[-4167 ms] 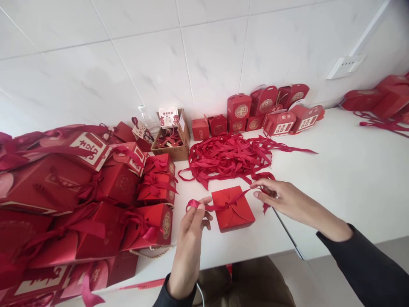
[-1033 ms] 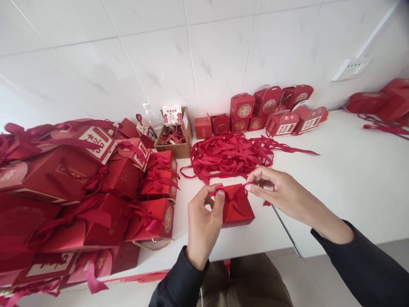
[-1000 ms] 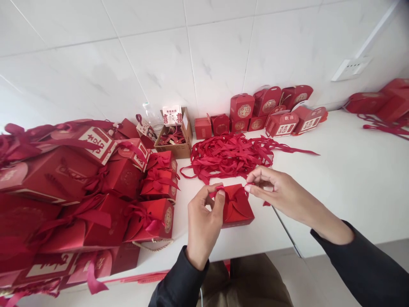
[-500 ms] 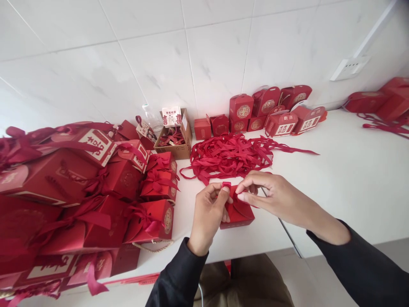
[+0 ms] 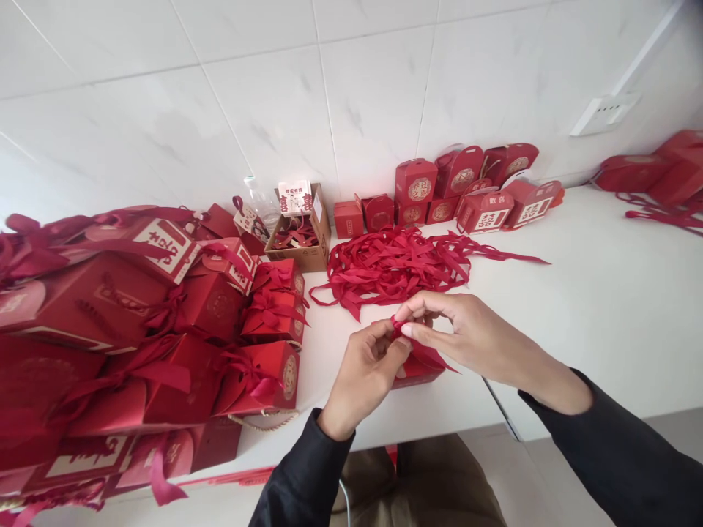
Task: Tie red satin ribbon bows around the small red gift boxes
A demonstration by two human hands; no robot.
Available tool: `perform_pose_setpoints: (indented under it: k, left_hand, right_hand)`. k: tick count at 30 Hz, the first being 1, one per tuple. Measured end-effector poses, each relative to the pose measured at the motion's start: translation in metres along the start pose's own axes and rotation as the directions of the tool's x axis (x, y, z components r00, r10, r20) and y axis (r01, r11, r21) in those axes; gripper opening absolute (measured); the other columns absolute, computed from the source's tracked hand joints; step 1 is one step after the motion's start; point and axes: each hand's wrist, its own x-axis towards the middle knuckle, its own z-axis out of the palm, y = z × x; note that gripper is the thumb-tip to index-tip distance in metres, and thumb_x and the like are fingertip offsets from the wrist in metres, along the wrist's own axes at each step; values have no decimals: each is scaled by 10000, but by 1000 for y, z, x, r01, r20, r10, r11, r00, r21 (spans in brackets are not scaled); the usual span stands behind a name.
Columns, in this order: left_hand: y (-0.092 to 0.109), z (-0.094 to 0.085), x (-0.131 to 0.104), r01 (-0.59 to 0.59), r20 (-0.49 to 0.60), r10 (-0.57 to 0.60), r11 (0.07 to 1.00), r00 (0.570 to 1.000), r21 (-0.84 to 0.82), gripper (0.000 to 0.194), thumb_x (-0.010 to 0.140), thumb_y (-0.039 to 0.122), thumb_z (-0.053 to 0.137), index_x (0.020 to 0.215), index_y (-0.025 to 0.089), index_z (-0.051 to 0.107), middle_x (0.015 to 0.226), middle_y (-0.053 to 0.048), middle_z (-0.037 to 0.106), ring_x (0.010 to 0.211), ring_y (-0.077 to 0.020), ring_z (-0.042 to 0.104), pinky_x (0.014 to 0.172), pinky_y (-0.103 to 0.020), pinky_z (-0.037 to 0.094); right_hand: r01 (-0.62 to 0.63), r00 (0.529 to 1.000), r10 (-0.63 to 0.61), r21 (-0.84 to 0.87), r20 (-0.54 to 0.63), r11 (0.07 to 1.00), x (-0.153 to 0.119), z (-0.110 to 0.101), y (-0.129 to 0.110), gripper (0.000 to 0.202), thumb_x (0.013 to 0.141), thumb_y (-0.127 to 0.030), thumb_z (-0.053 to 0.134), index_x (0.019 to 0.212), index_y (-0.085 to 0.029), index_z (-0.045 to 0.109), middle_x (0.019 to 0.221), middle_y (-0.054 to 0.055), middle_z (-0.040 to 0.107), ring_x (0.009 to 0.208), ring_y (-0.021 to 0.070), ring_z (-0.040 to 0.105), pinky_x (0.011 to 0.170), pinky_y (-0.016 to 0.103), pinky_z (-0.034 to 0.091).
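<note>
A small red box [image 5: 420, 373] sits near the table's front edge, partly covered by my hands. My left hand [image 5: 369, 369] is closed over its left side, fingers pinching red ribbon. From the right, my right hand [image 5: 458, 331] pinches the same ribbon [image 5: 396, 323] between thumb and forefinger, so the fingertips of both hands nearly meet above the box. A ribbon end [image 5: 439, 359] sticks out to the right below my right hand. Just behind the hands lies a tangled heap of red ribbons [image 5: 398, 267].
Red boxes with bows [image 5: 258, 377] are piled at the left. A cardboard box [image 5: 307, 252] with tags and a clear bottle [image 5: 258, 201] stand near the tiled wall. Red boxes [image 5: 416, 187] line the wall, with more [image 5: 631, 176] at the far right.
Both sets of fingertips have come together on the ribbon, my right hand shifting slightly left. The ribbon loop that stood up from my left fingers is now mostly hidden, and a ribbon end shows at the right.
</note>
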Motion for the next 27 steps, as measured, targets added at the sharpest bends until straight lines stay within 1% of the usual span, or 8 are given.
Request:
perform_pose_setpoints:
  k: [5,7,10,14,16,21,24,27]
  left_hand:
    - [-6,1,5,8,-18,-8,1000,1000,19,360,849,510,697,781,164,625,569,29,541,505,-102,475,511,-231,369]
    - [-9,1,6,20,-46,-19,1000,999,19,352,858,503,690,770,171,612,572,27,556,484,-103,498,497,-231,373]
    - [-12,0,8,32,-91,-30,999,995,18,330,888,476,655,759,178,594,549,29,558,460,-106,515,483,-228,365]
    - [-13,0,8,27,-104,-25,999,994,17,305,875,447,657,754,173,601,593,19,588,465,-101,528,491,-229,389]
    - [-13,1,8,28,-101,-26,999,995,18,300,868,440,661,747,172,603,587,19,586,467,-102,531,493,-229,391]
    - [-11,1,8,45,-99,-43,999,994,18,284,871,419,653,730,178,599,513,29,558,451,-105,509,489,-225,372]
    - [-10,2,8,47,-96,-45,999,994,16,287,865,432,661,744,178,605,525,30,560,453,-108,518,488,-227,376]
    - [-10,2,8,43,-101,-40,999,994,23,306,868,457,661,753,179,603,527,29,561,458,-112,520,488,-229,374]
  right_hand:
    - [59,998,-60,-45,-18,997,0,-2,-3,185,984,-316,590,995,-303,774,1060,10,790,971,247,725,824,372,564]
    - [40,998,-43,-76,-50,996,0,-3,-3,193,983,-342,587,1014,-303,774,1079,11,786,955,242,727,799,367,572]
    - [-23,997,14,-112,-82,993,-1,-3,-3,205,977,-388,596,1047,-293,764,1031,13,789,856,224,727,710,341,569]
    - [-34,999,33,-109,-11,993,-2,-3,0,257,995,-449,587,1124,-298,751,1032,10,788,852,212,723,699,323,554]
    - [-36,999,37,-103,6,994,-2,-2,2,248,1000,-446,582,1100,-291,747,1014,10,788,841,210,726,698,321,549]
    - [-33,999,30,-101,-36,994,0,1,3,187,967,-382,623,1105,-298,717,925,5,777,822,213,722,699,317,554]
    - [9,999,-13,-130,-35,991,1,3,3,154,972,-367,599,995,-288,730,980,19,778,850,223,718,671,319,549]
    - [66,993,-82,-179,-81,982,0,4,5,161,990,-343,570,949,-275,710,992,26,762,870,222,702,686,324,537]
